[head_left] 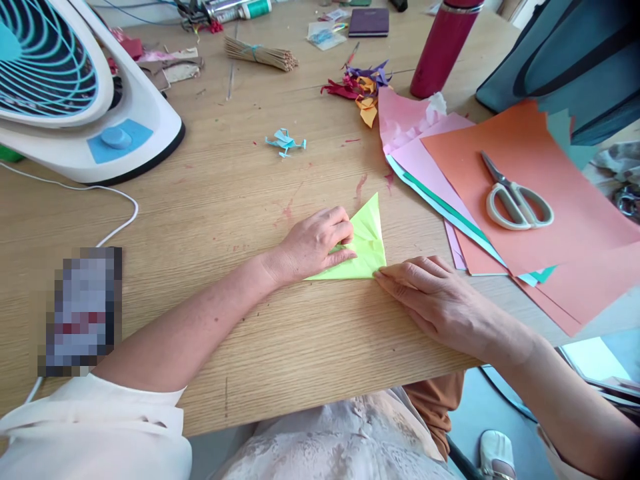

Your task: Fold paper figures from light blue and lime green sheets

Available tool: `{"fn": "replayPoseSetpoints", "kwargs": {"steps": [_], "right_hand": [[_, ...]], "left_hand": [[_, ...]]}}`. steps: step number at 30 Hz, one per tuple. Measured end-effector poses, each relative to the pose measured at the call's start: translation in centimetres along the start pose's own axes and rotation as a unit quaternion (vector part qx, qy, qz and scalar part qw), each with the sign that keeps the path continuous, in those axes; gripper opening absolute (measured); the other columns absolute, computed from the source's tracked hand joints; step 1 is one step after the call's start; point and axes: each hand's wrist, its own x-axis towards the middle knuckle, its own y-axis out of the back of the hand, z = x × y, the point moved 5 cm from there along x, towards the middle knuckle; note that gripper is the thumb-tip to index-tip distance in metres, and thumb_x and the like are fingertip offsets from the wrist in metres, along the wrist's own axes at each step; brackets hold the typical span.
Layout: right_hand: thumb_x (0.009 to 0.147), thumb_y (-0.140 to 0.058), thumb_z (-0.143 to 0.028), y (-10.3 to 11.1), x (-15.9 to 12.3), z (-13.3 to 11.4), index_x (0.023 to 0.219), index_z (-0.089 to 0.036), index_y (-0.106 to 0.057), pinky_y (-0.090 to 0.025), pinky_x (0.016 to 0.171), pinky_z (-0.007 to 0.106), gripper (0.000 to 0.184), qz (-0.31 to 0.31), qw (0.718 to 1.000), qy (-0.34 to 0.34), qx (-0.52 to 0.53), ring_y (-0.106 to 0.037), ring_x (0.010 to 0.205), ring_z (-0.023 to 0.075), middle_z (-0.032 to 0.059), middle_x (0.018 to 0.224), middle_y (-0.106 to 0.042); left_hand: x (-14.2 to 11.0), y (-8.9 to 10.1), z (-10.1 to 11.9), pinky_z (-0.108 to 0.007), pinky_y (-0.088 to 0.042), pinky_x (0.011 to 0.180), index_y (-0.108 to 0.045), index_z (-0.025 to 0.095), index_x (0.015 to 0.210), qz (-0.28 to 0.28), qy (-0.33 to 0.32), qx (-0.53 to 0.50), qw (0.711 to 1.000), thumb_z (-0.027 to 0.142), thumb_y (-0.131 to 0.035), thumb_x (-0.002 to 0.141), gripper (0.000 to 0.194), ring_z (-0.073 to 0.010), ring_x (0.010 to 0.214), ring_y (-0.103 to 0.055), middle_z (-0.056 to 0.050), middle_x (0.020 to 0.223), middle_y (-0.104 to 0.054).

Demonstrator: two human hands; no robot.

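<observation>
A bright yellow-green sheet of paper (369, 235), folded into a triangle, lies flat on the wooden table. One tip points away from me, and a long straight edge runs along the near side. My left hand (320, 241) rests on the left part of the paper with curled fingers, thumb against the surface, hiding that corner. At the near right corner, my right hand (430, 297) has its fingers pressed together and pinches the paper's tip. Beyond them on the table sits a small light-blue folded paper figure (285, 142).
Coloured paper sheets (500, 167) lie to the right, with scissors (517, 200) on top. A fan (130, 143) and a pixelated phone-like object (83, 310) are at left. Farther back are paper scraps (367, 87), a bundle of sticks (260, 53) and a red bottle (443, 50).
</observation>
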Motion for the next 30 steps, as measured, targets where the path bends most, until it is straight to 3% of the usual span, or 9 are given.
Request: {"fn": "replayPoseSetpoints", "kwargs": {"steps": [17,30], "right_hand": [[0.094,-0.047,-0.011,-0.2,0.3,-1.7,0.134,-0.014,-0.051,-0.04,0.081,0.041,0.04,0.02,0.994,-0.015,-0.106,-0.054,0.089,0.0256,0.0119,0.114,-0.065],[0.1,-0.04,-0.017,-0.5,0.2,-1.9,0.14,-0.018,-0.048,-0.043,0.081,0.04,0.041,0.015,0.993,-0.043,-0.108,-0.054,0.093,0.0262,0.0123,0.113,-0.064]], "left_hand": [[0.2,0.1,-0.4,-0.029,-0.043,0.073,-0.058,0.015,0.09,-0.014,-0.023,-0.031,0.999,0.035,-0.06,0.092,0.021,-0.0173,0.081,-0.054,-0.007,0.098,-0.055],[0.3,-0.3,-0.9,-0.027,-0.043,0.07,-0.055,0.015,0.082,-0.017,-0.055,-0.073,0.996,0.038,-0.057,0.094,0.026,-0.0153,0.077,-0.053,-0.006,0.096,-0.053]]}}
